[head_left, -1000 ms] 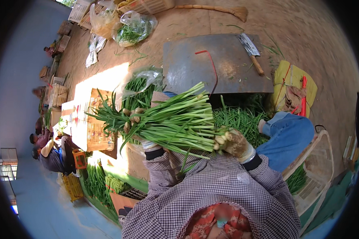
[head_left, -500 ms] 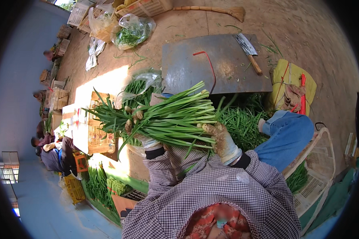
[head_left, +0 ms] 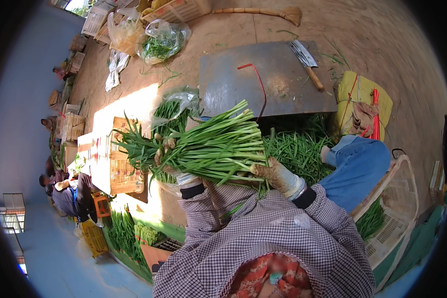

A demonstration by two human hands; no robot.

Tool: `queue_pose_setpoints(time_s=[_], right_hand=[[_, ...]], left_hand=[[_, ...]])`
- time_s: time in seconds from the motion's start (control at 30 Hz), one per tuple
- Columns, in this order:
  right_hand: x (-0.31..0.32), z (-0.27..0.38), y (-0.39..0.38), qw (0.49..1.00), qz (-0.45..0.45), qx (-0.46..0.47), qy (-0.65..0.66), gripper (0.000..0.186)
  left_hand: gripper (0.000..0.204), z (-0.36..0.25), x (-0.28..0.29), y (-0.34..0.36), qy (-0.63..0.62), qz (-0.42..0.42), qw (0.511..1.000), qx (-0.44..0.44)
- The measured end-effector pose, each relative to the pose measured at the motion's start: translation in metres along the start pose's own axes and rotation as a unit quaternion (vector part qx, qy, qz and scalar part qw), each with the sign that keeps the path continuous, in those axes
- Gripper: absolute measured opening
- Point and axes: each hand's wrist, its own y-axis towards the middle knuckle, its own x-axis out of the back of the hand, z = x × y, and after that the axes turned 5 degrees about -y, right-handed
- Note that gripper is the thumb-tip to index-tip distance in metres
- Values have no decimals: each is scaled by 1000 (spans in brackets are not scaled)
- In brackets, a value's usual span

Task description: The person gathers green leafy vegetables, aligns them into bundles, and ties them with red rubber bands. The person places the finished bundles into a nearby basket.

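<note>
My left hand [head_left: 166,149], in a soiled glove, is closed around a bundle of long green stalks [head_left: 218,144], leafy ends to the left and pale stem ends to the right. My right hand [head_left: 280,179], also gloved and dirty, is closed at the lower stem ends, its finger undersides partly hidden by stalks. Loose cut greens [head_left: 300,154] lie beyond the bundle, below a grey metal sheet [head_left: 243,79]. A cleaver [head_left: 307,64] with a wooden handle and a red strip [head_left: 258,74] lie on the sheet.
A sunlit crate [head_left: 121,171], bagged greens [head_left: 159,47], a straw broom [head_left: 288,15], a yellow bale with red strips [head_left: 350,119], a pale basket [head_left: 392,213] and standing greens [head_left: 121,228] surround me. Co-workers [head_left: 77,196] sit along the left wall [head_left: 20,124].
My right hand has moved leftward from the end of the bundle, its fingers now reaching further along the stem ends. My left hand keeps its hold with little movement.
</note>
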Motion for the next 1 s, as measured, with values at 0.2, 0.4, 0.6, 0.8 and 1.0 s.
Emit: queue_pose_setpoints(time_s=[0.2,0.4,0.6,0.8,1.0], right_hand=[[24,14,-21,974,-118,186,-61,23],[-34,53,12,496,-111,269,-818,58],[4,40,15,591,-116,246,-759,31],[36,21,-11,670,-193,330,-637,5],[-13,43,17,480,-54,321,-815,22]], left_hand=[[30,-28,30,18,-237,29,971,22],[42,4,-6,-2,-24,50,998,11],[43,4,-27,-1,-64,53,997,11],[46,-6,-13,-2,-5,41,999,-7],[48,-3,-11,7,20,70,997,24]])
